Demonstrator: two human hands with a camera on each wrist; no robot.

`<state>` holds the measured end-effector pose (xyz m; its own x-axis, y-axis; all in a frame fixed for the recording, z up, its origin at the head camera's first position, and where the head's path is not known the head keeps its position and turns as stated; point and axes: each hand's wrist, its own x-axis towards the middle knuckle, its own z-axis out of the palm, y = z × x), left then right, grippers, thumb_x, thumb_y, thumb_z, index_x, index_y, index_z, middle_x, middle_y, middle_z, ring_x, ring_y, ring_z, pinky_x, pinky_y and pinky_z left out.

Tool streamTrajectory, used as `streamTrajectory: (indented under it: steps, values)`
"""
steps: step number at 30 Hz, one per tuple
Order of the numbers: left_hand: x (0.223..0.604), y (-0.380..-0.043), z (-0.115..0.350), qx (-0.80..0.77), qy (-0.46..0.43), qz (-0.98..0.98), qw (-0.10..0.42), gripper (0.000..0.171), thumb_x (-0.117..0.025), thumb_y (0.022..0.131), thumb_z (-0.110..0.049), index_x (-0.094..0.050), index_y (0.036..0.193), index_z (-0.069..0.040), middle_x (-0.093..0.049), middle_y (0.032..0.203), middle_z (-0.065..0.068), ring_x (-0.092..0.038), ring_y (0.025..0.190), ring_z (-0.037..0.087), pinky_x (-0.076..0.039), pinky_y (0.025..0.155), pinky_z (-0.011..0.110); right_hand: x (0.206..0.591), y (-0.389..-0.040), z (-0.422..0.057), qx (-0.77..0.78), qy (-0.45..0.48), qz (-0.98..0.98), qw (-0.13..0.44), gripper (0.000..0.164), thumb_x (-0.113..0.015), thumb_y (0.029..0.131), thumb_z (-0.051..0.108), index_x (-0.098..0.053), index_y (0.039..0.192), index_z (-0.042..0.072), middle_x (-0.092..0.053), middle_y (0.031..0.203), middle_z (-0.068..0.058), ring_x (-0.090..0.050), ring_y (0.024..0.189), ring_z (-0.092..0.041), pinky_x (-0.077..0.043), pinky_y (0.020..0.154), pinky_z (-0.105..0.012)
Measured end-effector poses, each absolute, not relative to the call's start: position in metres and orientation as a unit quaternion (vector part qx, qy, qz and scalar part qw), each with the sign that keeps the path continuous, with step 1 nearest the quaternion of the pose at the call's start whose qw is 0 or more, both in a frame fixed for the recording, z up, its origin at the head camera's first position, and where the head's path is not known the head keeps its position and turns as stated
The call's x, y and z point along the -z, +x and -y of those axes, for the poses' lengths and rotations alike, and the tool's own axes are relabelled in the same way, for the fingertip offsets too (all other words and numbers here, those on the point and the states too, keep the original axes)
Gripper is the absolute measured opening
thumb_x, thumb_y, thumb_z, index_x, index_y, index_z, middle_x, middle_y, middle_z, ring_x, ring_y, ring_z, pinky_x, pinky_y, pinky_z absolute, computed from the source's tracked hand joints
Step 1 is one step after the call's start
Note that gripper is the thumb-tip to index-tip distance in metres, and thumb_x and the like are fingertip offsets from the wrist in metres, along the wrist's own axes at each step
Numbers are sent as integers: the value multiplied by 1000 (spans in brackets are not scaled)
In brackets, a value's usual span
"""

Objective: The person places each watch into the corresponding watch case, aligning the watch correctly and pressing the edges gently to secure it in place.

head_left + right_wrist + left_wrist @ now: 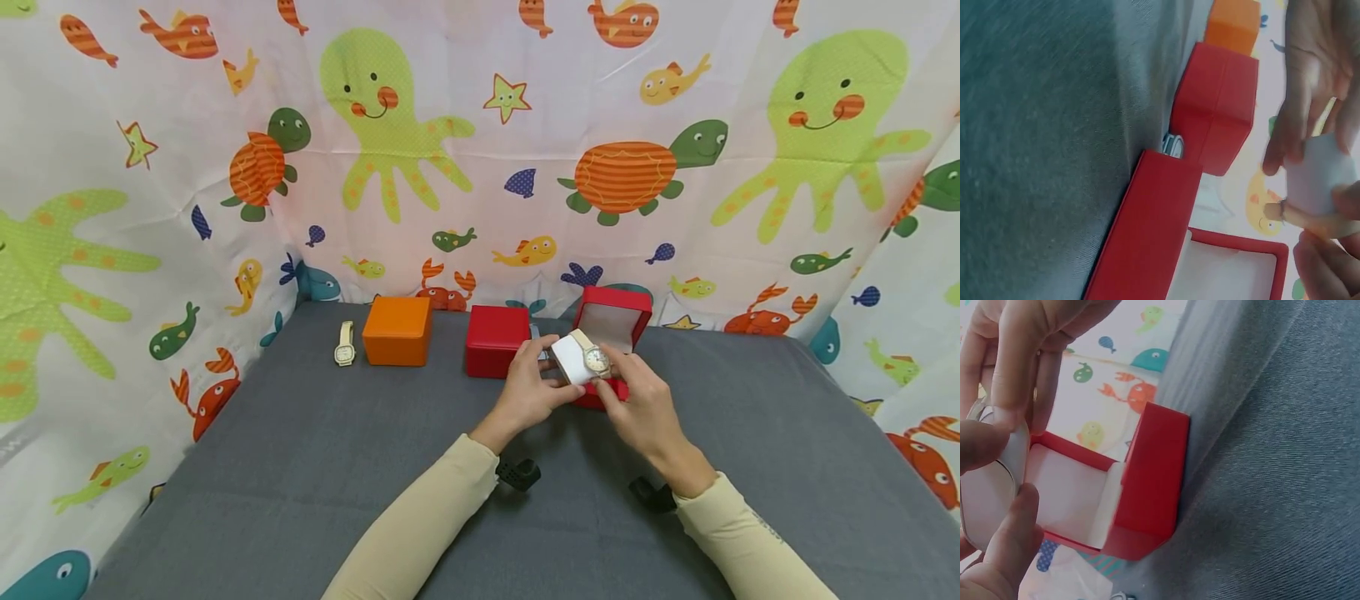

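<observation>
A white curtain (480, 167) printed with sea creatures lines the back and sides, and grey cloth covers the counter (315, 467). Over my feeds I count three boxes, three watches and one white cushion (570, 362). The orange box (397, 332) stands leftmost, the closed red box (497, 342) is in the middle, and the open red box (1155, 481) is to its right, lid raised. The cushion is in the air by the open red box, a cream-strapped watch (597, 360) against it; whether the strap goes all the way round, I cannot tell. My left grip (527, 390) is partly closed, thumb and fingers holding the cushion; my right grip (647, 408) is nearly closed, pinching the watch. The gold watch (345, 350) left of the orange box reaches me only through the head view. The right wrist view gives me the silver watch (1173, 145) between the red boxes, which fingers partly hide from the head camera.
</observation>
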<state>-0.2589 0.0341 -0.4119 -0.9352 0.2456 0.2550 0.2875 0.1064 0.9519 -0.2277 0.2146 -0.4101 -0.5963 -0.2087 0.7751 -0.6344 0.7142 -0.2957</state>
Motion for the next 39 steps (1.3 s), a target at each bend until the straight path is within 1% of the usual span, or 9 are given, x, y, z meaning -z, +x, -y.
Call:
streamTrajectory:
  steps: [4, 8, 12, 16, 21, 25, 27, 32, 39]
  values:
    - [411, -259, -36, 646, -169, 744, 16, 73, -82, 74, -11, -42, 136, -6, -47, 122, 4, -60, 106, 25, -56, 73, 29, 410, -227, -213, -314, 253, 833, 379, 56, -77, 73, -6, -58, 125, -3, -63, 96, -13, -64, 77, -22, -54, 73, -21]
    - [410, -259, -37, 648, -157, 745, 10, 74, -82, 75, -13, -42, 137, -6, -48, 122, 4, -61, 105, 24, -56, 75, 30, 411, -225, -210, -330, 257, 827, 375, 54, -73, 77, -2, -55, 128, -2, -63, 103, -14, -67, 81, -23, -55, 70, -32]
    - [407, -260, -33, 644, -167, 746, -5, 75, -81, 76, -10, -40, 139, -6, -47, 125, 5, -60, 108, 26, -56, 77, 30, 408, -225, -212, -325, 274, 834, 352, 55, -74, 78, 3, -54, 129, 0, -63, 109, -13, -67, 87, -21, -56, 71, -33]
    - [401, -261, -24, 633, -200, 747, -36, 76, -79, 76, -4, -41, 140, -11, -45, 130, 3, -56, 111, 25, -55, 80, 31, 402, -228, -220, -356, 301, 833, 298, 61, -79, 74, 1, -53, 129, 1, -60, 116, -10, -65, 94, -19, -53, 79, -21]
    - [395, -262, -12, 604, -241, 756, -79, 77, -79, 75, -1, -42, 140, -19, -43, 136, -1, -51, 116, 23, -54, 83, 29, 373, -214, -222, -400, 311, 842, 185, 71, -81, 71, 0, -47, 134, -3, -50, 131, -18, -56, 112, -29, -44, 91, -14]
    - [395, -265, -7, 590, -254, 762, -88, 77, -80, 74, -4, -43, 139, -22, -44, 134, -3, -50, 118, 24, -54, 83, 28, 360, -207, -223, -387, 293, 865, 127, 74, -82, 73, 4, -46, 136, -2, -42, 140, -20, -45, 123, -32, -41, 89, -11]
    - [395, -266, -5, 589, -258, 760, -95, 76, -80, 74, -4, -44, 139, -22, -45, 134, -2, -50, 118, 25, -54, 83, 29, 360, -207, -223, -385, 286, 870, 114, 73, -81, 73, 5, -46, 137, -1, -43, 139, -19, -44, 123, -32, -42, 87, -11]
    - [395, -266, -3, 588, -265, 757, -106, 74, -79, 75, -3, -45, 138, -21, -45, 134, 2, -51, 115, 23, -54, 82, 29, 361, -209, -224, -413, 284, 861, 86, 72, -80, 75, 3, -44, 138, -3, -48, 133, -18, -53, 117, -34, -44, 86, -11]
    - [394, -266, -3, 594, -261, 754, -108, 73, -80, 74, -4, -47, 136, -22, -47, 132, 1, -53, 114, 22, -54, 81, 29, 362, -210, -225, -410, 289, 859, 102, 69, -81, 73, 2, -49, 134, -2, -54, 130, -17, -59, 112, -30, -43, 87, -10]
